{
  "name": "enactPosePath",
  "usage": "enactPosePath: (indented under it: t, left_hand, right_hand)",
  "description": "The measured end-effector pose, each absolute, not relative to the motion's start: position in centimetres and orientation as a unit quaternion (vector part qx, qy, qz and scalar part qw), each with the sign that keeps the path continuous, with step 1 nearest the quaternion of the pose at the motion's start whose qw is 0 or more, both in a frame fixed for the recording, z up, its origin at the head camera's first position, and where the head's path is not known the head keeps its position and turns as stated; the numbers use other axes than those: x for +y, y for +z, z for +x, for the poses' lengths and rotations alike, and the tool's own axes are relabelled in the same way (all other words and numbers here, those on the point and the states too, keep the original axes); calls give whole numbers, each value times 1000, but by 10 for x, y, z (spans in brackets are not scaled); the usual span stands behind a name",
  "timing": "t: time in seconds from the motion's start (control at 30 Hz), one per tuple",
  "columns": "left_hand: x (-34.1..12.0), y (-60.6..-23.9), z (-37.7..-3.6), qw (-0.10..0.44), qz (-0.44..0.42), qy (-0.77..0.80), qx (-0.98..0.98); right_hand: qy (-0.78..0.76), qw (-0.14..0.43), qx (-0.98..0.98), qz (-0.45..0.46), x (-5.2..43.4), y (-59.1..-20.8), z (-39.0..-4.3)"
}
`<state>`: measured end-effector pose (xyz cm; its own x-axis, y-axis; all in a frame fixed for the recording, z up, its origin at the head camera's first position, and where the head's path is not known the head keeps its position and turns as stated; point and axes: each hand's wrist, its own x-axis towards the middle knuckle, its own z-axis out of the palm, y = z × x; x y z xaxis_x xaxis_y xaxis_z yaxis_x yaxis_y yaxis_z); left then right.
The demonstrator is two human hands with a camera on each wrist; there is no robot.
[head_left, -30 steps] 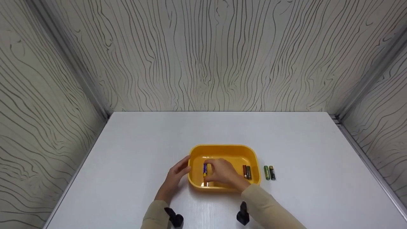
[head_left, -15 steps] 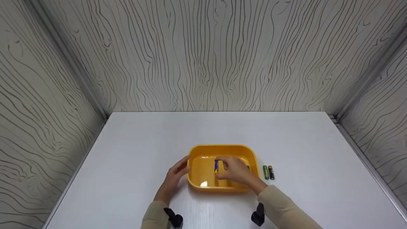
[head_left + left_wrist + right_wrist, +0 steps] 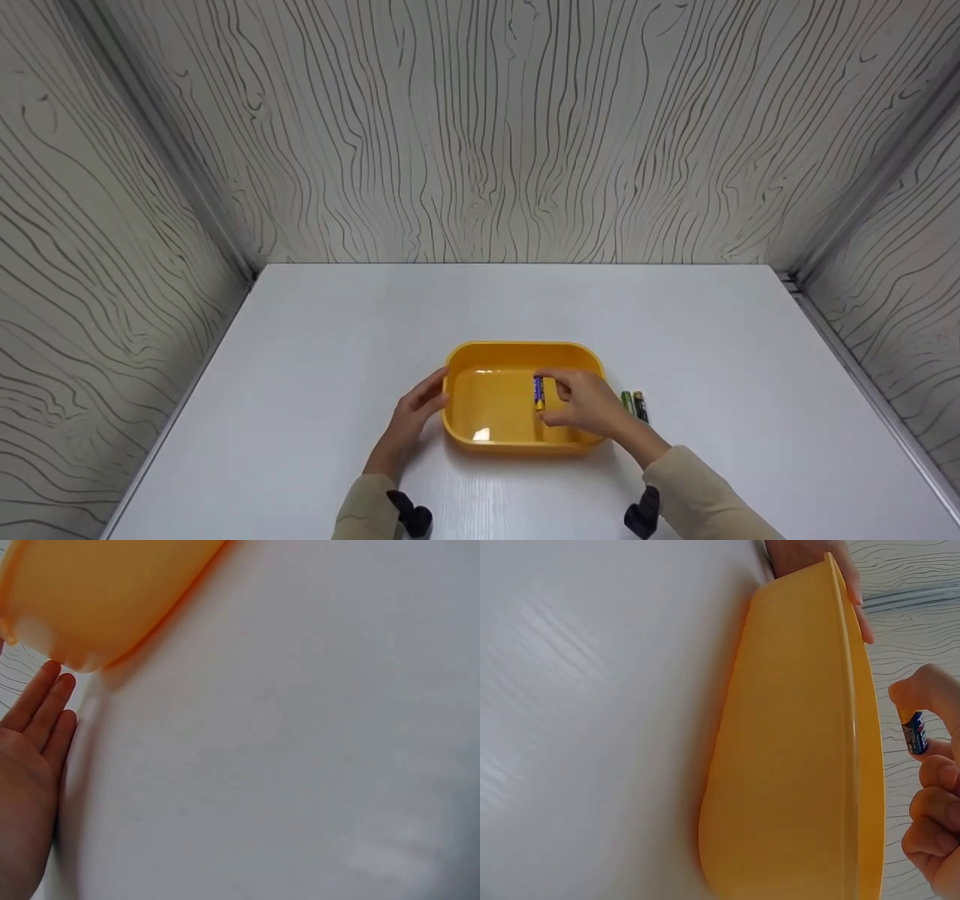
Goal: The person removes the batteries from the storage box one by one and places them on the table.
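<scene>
A blue and yellow battery [image 3: 539,394] is pinched end to end between the thumb and forefinger of my right hand [image 3: 592,403]. That hand is over the right half of a yellow plastic tray [image 3: 517,448]. In the right wrist view the battery [image 3: 914,733] appears beyond the tray's rim, apart from it, and the other fingers are curled. My left hand [image 3: 414,412] rests against the tray's left side, its fingers touching the wall near the rim. In the left wrist view several straight fingers [image 3: 49,705] extend to the tray's outside. The tray's right interior is hidden behind my right hand.
Just right of the tray, on the white table [image 3: 337,337], lie a green battery [image 3: 627,401] and a dark battery [image 3: 640,405], both partly covered by my right wrist. Patterned panels [image 3: 480,150] enclose the table at the back and sides.
My right hand has carried the blue and yellow battery rightward across the tray. It now covers the dark red and dark green batteries seen inside earlier. My left hand has stayed put.
</scene>
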<state>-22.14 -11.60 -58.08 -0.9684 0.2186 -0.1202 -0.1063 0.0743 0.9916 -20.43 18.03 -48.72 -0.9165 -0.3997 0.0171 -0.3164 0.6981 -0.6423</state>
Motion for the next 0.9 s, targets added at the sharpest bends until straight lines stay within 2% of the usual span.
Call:
enactPosePath:
  t: [0.9]
  left_hand:
    - [-119, -578, -219, 124, 62, 683, 718]
  right_hand:
    - [-406, 59, 892, -188, 263, -478, -203]
